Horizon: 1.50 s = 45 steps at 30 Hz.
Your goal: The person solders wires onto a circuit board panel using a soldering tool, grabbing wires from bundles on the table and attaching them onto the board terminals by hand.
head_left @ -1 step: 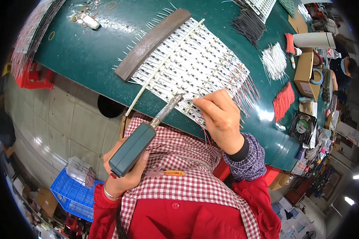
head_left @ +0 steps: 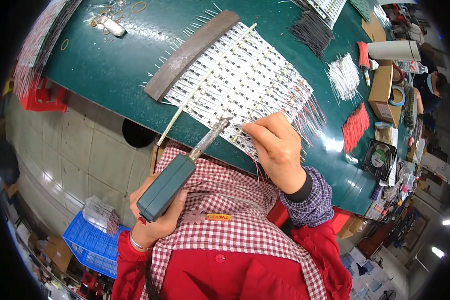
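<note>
My left hand is closed around the dark green handle of a soldering iron. Its metal tip reaches over the near edge of a white panel of small circuit boards, which carries rows of black parts and thin wires. To the right of the tip, my right hand pinches thumb and forefinger together on what looks like a thin wire, mostly hidden by the fingers. Red wires stick out from the panel's right side. A brown curved bar and a pale thin stick lie across the panel.
On the green table lie bundles of black wires, white wires and red wires. A cardboard box and a small fan stand at the right. A blue crate sits at lower left. Another person is at far right.
</note>
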{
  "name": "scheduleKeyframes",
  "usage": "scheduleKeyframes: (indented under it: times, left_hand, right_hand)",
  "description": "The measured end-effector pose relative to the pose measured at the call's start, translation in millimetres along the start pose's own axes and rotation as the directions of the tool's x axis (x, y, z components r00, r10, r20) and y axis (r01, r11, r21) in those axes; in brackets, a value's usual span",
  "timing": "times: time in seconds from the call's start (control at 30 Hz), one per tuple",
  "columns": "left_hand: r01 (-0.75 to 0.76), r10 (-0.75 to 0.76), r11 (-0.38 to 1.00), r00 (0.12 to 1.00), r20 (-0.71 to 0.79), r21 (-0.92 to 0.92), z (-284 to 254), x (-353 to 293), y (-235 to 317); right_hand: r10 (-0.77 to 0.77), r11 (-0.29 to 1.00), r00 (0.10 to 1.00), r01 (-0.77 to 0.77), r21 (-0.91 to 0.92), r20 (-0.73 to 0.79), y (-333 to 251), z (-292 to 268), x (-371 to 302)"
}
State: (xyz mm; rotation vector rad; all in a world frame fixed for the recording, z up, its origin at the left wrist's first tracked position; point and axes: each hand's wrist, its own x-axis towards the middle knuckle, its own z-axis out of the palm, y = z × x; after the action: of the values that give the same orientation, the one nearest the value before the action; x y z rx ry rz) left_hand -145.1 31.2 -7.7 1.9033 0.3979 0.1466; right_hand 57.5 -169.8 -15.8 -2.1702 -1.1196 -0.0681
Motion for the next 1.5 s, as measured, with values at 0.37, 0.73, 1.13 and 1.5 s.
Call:
scheduleKeyframes:
  times: [0.37, 0.73, 1.13, 1.5]
  left_hand:
    - [-0.043, 0.042, 0.999, 0.998, 0.036, 0.032, -1, 7, 7]
    - [-0.018, 0.015, 0.999, 0.998, 0.056, 0.048, 0, 1, 2]
    - [0.01, -0.01, 1.0, 1.0, -0.009, 0.012, -2, -11, -5]
    - [-0.04, 0.038, 0.997, 0.999, 0.032, 0.06, -8, -11, 1]
  right_hand:
    - [-0.01, 0.999, 1.0, 0.011, -0.034, 0.016, 3, 3, -1]
    - [-0.014, 0.998, 1.0, 0.015, -0.058, 0.02, 2, 4, -2]
    - [-0.028, 0.994, 0.999, 0.025, -0.102, -0.023, -5, 0, 0]
    - [-0.004, 0.997, 1.0, 0.005, -0.071, 0.013, -10, 6, -8]
